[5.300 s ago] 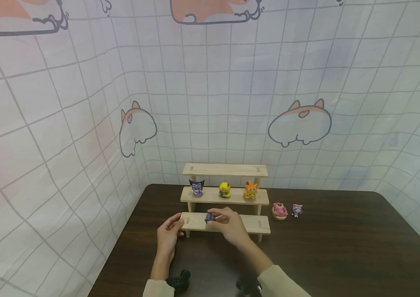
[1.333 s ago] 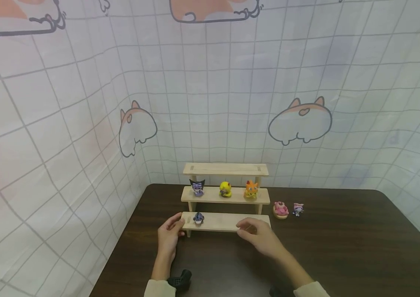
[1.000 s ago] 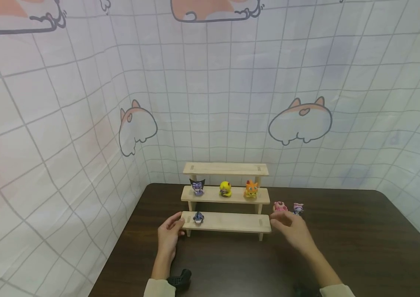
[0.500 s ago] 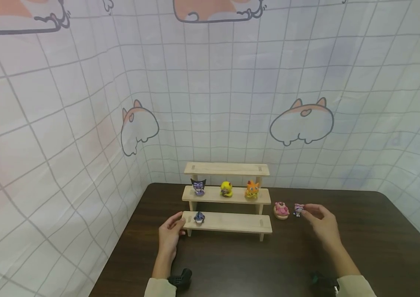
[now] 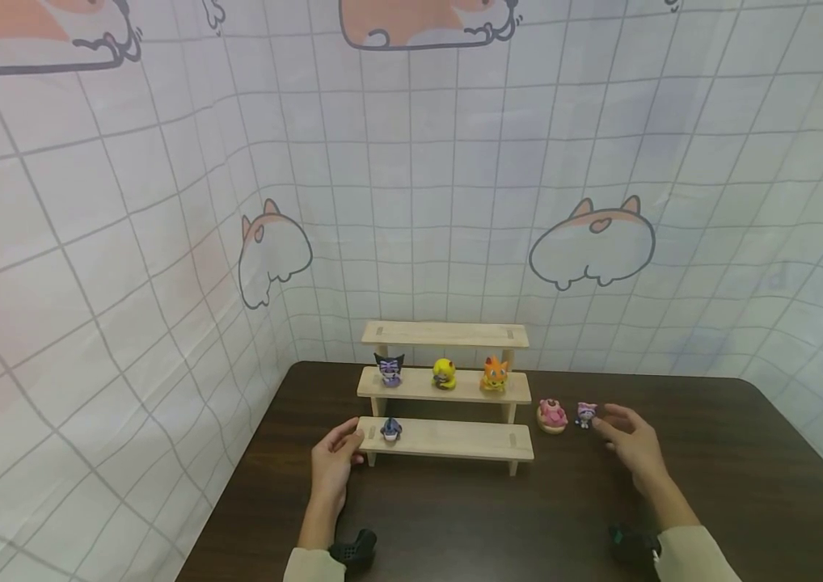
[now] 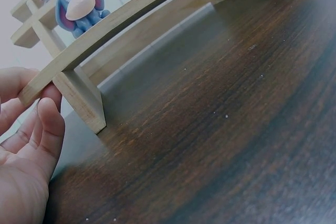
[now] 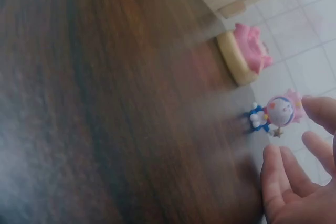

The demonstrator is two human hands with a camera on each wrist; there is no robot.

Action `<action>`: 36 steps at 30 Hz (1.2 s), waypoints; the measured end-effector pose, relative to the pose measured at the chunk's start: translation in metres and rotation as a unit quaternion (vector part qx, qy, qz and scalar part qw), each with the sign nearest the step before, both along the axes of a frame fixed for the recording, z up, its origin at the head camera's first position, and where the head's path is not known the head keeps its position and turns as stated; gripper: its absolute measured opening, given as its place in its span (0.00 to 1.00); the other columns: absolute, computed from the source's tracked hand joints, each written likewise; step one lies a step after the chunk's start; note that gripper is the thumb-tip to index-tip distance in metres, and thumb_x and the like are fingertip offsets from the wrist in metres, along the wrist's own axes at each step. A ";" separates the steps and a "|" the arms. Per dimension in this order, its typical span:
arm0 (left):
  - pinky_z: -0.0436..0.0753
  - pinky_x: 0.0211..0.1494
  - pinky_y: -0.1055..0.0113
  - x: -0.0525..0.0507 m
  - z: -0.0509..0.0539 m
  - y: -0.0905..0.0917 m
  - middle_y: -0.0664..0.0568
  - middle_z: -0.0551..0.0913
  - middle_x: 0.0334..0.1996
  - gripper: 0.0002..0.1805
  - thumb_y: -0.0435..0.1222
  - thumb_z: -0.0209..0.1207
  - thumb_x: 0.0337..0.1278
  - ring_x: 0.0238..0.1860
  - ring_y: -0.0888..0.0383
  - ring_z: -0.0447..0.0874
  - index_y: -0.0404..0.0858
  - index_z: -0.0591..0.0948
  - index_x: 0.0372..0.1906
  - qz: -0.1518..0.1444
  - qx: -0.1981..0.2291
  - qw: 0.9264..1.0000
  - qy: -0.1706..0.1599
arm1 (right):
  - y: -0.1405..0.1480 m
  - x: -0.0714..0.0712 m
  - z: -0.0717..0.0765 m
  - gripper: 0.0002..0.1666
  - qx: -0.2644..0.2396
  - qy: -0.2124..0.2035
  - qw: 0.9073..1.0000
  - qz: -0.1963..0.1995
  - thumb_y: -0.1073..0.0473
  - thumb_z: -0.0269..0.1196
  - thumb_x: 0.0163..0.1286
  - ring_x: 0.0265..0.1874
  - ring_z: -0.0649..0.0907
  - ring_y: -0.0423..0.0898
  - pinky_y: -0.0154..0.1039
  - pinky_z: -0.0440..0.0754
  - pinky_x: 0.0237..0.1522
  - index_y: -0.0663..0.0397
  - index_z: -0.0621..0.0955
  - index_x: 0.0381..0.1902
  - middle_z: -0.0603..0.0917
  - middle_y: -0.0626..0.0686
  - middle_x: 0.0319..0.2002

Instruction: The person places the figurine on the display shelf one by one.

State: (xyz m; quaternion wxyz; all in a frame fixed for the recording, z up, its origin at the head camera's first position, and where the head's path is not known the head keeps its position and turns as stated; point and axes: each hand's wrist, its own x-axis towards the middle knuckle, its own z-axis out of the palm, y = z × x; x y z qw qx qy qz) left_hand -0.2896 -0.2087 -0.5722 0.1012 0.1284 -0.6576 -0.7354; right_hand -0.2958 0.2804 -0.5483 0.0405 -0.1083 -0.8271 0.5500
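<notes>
My left hand point(image 5: 333, 467) grips the left end of the lowest step of a three-tier wooden display stand point(image 5: 448, 439); the left wrist view shows thumb and fingers on the board's end. On that step, near the hand, sits a blue donkey figurine point(image 6: 81, 11). Over at the right, my right hand point(image 5: 633, 446) is beside a small pink-eared figurine point(image 7: 281, 113) standing on the table. Its fingers are parted and slightly bent around the figurine's side, with no firm hold visible. A pink figurine in a tan base point(image 7: 244, 53) stands just left of the pink-eared one.
Along the middle tier stand a black-and-purple figurine point(image 5: 390, 371), a yellow one point(image 5: 444, 374) and an orange one point(image 5: 495, 374). The stand's top board point(image 5: 445, 333) is behind them. A white grid-patterned curtain point(image 5: 419, 202) borders the dark table point(image 5: 470, 517).
The donkey figurine went from my right hand to the lowest step's left end. That hand then moved right to the pink-eared figurine. My left hand stays at the stand.
</notes>
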 end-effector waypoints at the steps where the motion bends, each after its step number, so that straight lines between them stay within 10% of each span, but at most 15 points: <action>1: 0.83 0.33 0.72 0.000 0.000 0.000 0.52 0.88 0.41 0.19 0.35 0.65 0.68 0.29 0.62 0.80 0.34 0.83 0.60 -0.001 0.000 1.000 0.000 | 0.001 -0.001 -0.001 0.41 -0.004 -0.001 1.000 0.005 0.45 0.61 0.77 0.39 0.81 0.29 0.27 0.82 0.42 0.63 0.63 0.76 0.70 0.72 0.69; 36: 0.83 0.31 0.72 0.000 -0.001 0.000 0.53 0.88 0.40 0.19 0.34 0.65 0.67 0.27 0.63 0.80 0.34 0.83 0.60 -0.001 -0.001 1.000 0.006 | -0.006 -0.024 -0.009 0.32 0.090 0.000 0.996 0.012 0.48 0.61 0.77 0.53 0.83 0.60 0.35 0.76 0.42 0.63 0.73 0.69 0.77 0.72 0.64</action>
